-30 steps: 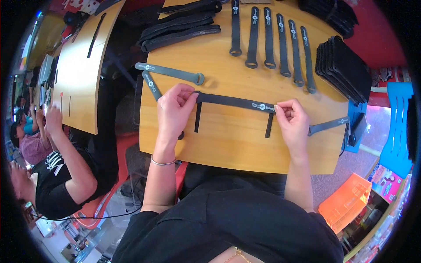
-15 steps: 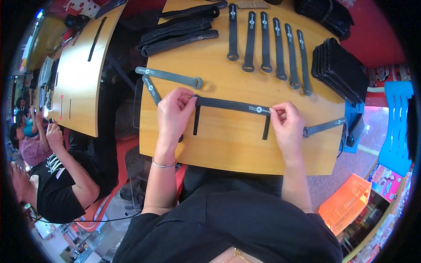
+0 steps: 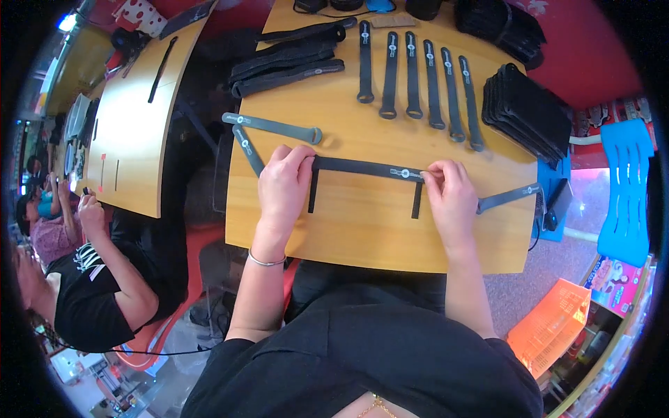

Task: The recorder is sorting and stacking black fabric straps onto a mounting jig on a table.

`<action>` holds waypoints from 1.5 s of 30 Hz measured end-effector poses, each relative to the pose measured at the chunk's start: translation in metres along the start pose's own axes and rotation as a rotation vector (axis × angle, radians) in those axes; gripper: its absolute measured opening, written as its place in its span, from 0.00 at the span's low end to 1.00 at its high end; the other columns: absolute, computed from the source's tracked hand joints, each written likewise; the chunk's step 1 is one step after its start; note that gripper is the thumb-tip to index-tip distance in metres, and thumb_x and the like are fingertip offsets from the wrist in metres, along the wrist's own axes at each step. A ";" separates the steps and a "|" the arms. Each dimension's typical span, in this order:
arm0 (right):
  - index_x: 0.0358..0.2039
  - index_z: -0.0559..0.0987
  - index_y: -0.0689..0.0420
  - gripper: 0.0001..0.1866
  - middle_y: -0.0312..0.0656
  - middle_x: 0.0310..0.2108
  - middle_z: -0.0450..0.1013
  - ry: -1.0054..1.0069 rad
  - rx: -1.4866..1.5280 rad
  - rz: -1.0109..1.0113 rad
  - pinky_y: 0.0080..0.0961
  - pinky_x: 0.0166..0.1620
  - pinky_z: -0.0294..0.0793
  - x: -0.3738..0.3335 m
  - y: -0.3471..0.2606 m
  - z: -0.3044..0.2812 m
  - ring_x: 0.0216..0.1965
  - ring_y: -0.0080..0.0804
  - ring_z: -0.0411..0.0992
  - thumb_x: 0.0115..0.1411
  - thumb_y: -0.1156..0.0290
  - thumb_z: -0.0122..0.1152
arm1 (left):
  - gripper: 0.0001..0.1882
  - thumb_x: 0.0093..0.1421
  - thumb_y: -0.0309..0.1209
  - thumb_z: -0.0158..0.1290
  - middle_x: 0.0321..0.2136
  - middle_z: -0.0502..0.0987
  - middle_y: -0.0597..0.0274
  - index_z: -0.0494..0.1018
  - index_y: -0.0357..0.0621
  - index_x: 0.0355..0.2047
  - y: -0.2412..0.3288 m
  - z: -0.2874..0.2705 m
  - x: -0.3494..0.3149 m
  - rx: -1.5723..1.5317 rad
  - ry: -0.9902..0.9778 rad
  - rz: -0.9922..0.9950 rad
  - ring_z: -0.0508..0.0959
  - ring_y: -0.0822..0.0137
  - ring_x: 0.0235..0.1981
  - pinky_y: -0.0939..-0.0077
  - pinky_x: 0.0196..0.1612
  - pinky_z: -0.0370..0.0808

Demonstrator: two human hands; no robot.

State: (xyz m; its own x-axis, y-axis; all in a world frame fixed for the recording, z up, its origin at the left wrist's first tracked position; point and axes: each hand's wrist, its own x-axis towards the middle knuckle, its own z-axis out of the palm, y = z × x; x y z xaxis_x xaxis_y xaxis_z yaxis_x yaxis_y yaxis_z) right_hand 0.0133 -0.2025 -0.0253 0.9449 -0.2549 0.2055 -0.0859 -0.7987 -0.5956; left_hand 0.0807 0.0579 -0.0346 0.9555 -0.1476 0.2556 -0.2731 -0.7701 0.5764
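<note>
We have a flat, dark grey fabric strap with pale print [image 3: 355,167] stretched between our hands, above or on the light-brown wooden table [image 3: 362,244] — whether it touches, we cannot tell. Our left hand [image 3: 286,180] pinches one end between thumb and fingers; our right hand [image 3: 449,198] pinches the other, so neither is nearer. The strap's long axis runs left to right, its right end slightly closer to our body. Roughly square to it, a narrow black left strip [image 3: 312,195] and a matching right strip [image 3: 416,202] run toward us — one beside each hand.
</note>
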 end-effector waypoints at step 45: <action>0.36 0.78 0.54 0.10 0.40 0.53 0.71 -0.380 0.086 -0.762 0.27 0.35 0.74 -0.048 -0.067 -0.044 0.36 0.35 0.74 0.51 0.72 0.65 | 0.16 0.55 0.37 0.54 0.50 0.69 0.55 0.74 0.49 0.44 0.211 -0.152 -0.059 0.477 0.261 1.075 0.68 0.56 0.52 0.63 0.55 0.66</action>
State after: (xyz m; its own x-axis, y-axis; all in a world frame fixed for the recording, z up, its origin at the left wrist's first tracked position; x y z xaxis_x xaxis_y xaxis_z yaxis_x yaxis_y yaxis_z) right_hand -0.0402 -0.1612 0.0389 0.7783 0.5470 0.3083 0.6252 -0.6299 -0.4608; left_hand -0.0503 -0.0012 0.1903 0.1980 -0.7671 0.6102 -0.7942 -0.4904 -0.3589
